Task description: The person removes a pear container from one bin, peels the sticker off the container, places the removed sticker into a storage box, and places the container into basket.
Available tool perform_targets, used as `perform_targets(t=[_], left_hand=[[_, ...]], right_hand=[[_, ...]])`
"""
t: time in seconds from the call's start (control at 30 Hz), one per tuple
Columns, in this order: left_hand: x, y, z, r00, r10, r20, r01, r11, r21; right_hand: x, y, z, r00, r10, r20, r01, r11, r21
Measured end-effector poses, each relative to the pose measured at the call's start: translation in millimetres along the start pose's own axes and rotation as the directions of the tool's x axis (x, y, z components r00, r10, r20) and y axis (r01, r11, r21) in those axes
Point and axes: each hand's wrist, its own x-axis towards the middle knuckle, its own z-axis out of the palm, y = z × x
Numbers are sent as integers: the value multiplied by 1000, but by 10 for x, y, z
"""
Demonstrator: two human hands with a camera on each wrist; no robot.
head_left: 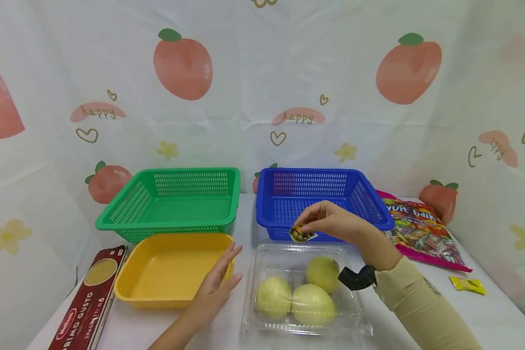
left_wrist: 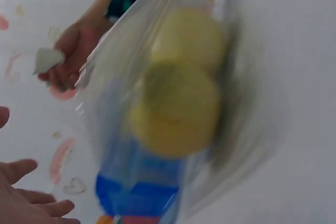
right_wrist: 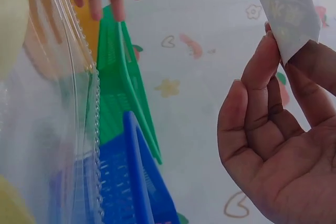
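Note:
Between thumb and fingers, my right hand (head_left: 328, 221) pinches a black-and-gold sticker label (head_left: 300, 234) in front of the blue basket. Its pale back (right_wrist: 289, 17) faces the right wrist camera. Below that hand stands a clear plastic clamshell box (head_left: 306, 328) with three yellow-green round fruits (head_left: 313, 305) inside. My left hand (head_left: 212, 291) is held over the right edge of the yellow tub (head_left: 157, 304), its fingers extended and holding nothing. In the left wrist view, blurred, the left fingers (left_wrist: 37, 198) are spread beside the clear box.
Behind are a green basket (head_left: 168, 226) and a blue basket (head_left: 262, 221). A spaghetti packet (head_left: 89, 301) lies at the left. On the right lie a large candy bag (head_left: 424, 233) and a small yellow wrapped candy (head_left: 467, 285). A patterned cloth (head_left: 245, 73) hangs behind.

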Motion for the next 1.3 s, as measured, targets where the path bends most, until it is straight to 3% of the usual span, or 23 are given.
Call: perform_targets(t=[0.17,0.27,0.4,0.5,0.63,0.8,0.93,1.0,1.17,1.3], left_hand=[[92,-1,-381,995,-51,-83,67,976,208],[113,-19,-629,992,-53,-114,84,955,283],[73,-50,-929,997,-26,-79,52,936,348],[24,-79,-1117,995,15,-97,26,913,406],[-52,-119,-1344,981,38,-193,57,882,468],[-150,-224,-1614,957,-23,-289,163,868,469],[-206,-351,-1735,942,-90,-323,231,872,431],[-218,-415,-1753,940,-102,-326,237,883,406],[-203,-541,-1745,938,-69,-340,209,895,395],[-203,-592,-1729,939,-42,-342,194,885,422]], right_hand=[[218,-67,89,999,44,2,-44,999,-23],[377,-73,151,998,55,14,-54,997,-52],[590,-61,236,997,74,10,-73,993,-97],[747,-60,304,997,73,15,-71,991,-114],[949,-50,402,998,52,44,-47,991,-121],[1160,-27,535,997,60,58,-52,989,-137],[1300,5,617,993,105,47,-96,981,-170],[1360,21,651,990,136,42,-125,974,-190],[1489,40,730,980,193,36,-179,953,-244],[1583,50,795,979,202,39,-185,947,-264]])
